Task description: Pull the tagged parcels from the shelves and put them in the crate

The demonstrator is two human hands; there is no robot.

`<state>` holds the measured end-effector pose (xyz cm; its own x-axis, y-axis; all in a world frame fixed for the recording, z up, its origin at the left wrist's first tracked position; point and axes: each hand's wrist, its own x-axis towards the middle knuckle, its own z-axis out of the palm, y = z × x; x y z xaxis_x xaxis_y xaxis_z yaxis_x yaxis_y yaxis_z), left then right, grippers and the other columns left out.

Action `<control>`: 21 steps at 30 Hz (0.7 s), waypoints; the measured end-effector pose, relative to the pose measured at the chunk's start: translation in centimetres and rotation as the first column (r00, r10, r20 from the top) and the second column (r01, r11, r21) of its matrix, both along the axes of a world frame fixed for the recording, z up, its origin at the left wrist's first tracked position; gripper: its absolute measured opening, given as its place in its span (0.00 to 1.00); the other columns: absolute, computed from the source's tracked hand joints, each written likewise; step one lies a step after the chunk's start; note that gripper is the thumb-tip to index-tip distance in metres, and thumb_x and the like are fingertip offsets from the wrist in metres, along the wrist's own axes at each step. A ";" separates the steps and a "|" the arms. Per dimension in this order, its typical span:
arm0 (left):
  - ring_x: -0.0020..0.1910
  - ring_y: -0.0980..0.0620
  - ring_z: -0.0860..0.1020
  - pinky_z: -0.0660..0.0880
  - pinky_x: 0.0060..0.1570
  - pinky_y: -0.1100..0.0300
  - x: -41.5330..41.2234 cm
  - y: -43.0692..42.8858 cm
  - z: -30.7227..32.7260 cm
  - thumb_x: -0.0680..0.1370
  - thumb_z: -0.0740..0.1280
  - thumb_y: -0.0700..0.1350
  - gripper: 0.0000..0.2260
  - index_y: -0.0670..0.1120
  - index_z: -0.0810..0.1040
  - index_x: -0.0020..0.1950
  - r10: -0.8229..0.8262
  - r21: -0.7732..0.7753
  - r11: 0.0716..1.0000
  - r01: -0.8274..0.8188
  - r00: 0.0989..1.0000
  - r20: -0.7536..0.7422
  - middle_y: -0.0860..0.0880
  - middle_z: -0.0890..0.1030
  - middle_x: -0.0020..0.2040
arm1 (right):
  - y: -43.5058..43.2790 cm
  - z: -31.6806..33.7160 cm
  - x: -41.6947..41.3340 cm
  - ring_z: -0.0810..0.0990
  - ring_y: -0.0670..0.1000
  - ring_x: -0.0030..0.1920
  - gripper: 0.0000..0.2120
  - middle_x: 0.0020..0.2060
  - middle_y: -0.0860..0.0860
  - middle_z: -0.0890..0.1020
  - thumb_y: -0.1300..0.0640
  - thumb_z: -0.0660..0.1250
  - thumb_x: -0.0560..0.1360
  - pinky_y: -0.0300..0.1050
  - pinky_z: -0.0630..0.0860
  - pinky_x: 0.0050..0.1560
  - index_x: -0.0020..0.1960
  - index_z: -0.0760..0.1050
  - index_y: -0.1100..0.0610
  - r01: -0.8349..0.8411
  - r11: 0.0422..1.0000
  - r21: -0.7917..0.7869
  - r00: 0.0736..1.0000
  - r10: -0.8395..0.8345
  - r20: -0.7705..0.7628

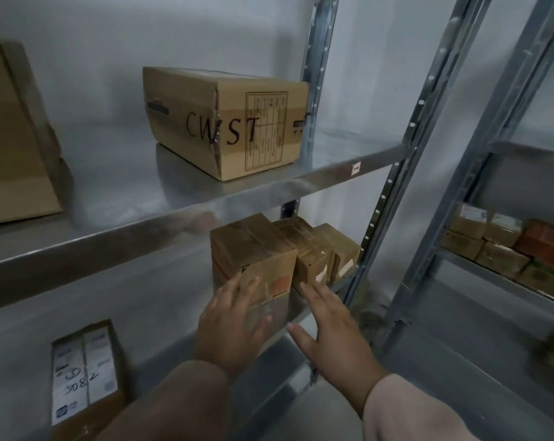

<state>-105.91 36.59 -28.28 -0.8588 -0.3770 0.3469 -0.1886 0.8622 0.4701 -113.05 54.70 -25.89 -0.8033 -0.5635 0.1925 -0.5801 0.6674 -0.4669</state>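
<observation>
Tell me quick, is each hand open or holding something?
Left hand: open, fingers spread by the small box, gripping nothing.
Right hand: open, fingers straight, holding nothing.

Left hand [234, 316], right hand [329, 326] at parcel [253, 249]

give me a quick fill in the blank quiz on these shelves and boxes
1. The big box on the upper shelf has the letters ____ handwritten on it.
2. The row of small boxes under that shelf counts ____ boxes.
3. The labelled box at lower left bears the handwritten number ____.
4. The left hand and right hand reach toward the small boxes, holding ____.
Missing words: CWST; three; 3082; nothing.
</observation>
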 end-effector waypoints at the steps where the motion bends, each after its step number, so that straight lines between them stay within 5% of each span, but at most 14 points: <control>1: 0.71 0.46 0.67 0.66 0.67 0.50 -1.2 -0.6 0.0 0.74 0.67 0.58 0.30 0.55 0.64 0.75 0.017 0.029 0.999 -0.017 1.000 -0.011 0.48 0.64 0.75 | -0.6 -0.1 -1.3 0.51 0.47 0.76 0.35 0.77 0.44 0.54 0.35 0.60 0.75 0.49 0.54 0.75 0.77 0.51 0.42 -0.023 1.000 0.006 1.000 0.023 0.007; 9: 0.67 0.48 0.69 0.67 0.66 0.54 -9.1 -4.5 0.5 0.70 0.58 0.62 0.28 0.51 0.71 0.68 0.104 0.210 0.973 -0.094 0.994 -0.034 0.45 0.73 0.67 | -4.3 0.1 -10.2 0.59 0.48 0.74 0.32 0.74 0.45 0.61 0.38 0.61 0.76 0.47 0.57 0.74 0.76 0.56 0.45 -0.076 0.996 -0.046 0.995 0.078 0.054; 13: 0.50 0.54 0.74 0.66 0.47 0.62 -11.9 -5.1 0.2 0.69 0.65 0.55 0.19 0.50 0.67 0.56 0.285 0.260 0.936 -0.238 0.945 -0.162 0.45 0.82 0.47 | -5.2 -0.8 -12.5 0.60 0.49 0.73 0.32 0.74 0.44 0.61 0.38 0.62 0.75 0.48 0.59 0.73 0.75 0.55 0.43 -0.124 0.992 -0.031 0.987 0.127 0.094; 15: 0.59 0.54 0.73 0.66 0.54 0.63 -12.8 -5.7 -0.8 0.74 0.67 0.54 0.18 0.54 0.71 0.63 0.273 0.342 0.908 -0.240 0.961 -0.049 0.45 0.76 0.61 | -5.5 -1.0 -14.0 0.61 0.50 0.73 0.32 0.74 0.45 0.62 0.38 0.62 0.75 0.54 0.62 0.72 0.75 0.55 0.42 -0.135 0.990 -0.032 0.981 0.138 0.134; 18: 0.73 0.47 0.64 0.62 0.71 0.57 -12.8 -6.1 -3.1 0.78 0.65 0.54 0.26 0.55 0.63 0.74 0.235 0.475 0.837 -0.272 0.962 0.137 0.51 0.56 0.77 | -5.9 -1.2 -16.0 0.62 0.51 0.73 0.31 0.73 0.46 0.64 0.37 0.60 0.76 0.56 0.64 0.71 0.76 0.56 0.44 -0.171 0.985 0.003 0.980 0.170 0.099; 21: 0.72 0.47 0.65 0.59 0.64 0.65 -12.0 -5.2 -4.0 0.78 0.65 0.54 0.25 0.54 0.64 0.75 0.333 0.453 0.819 -0.352 0.935 0.123 0.49 0.57 0.77 | -6.4 -1.3 -17.5 0.63 0.52 0.72 0.31 0.72 0.48 0.66 0.37 0.58 0.76 0.56 0.64 0.71 0.75 0.59 0.48 -0.194 0.981 -0.020 0.977 0.195 0.092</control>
<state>-117.89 31.37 -32.28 -0.6526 -0.7571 0.0303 -0.4557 0.4242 0.7825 -130.53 48.26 -27.21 -0.6935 -0.7088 0.1295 -0.6520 0.5408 -0.5315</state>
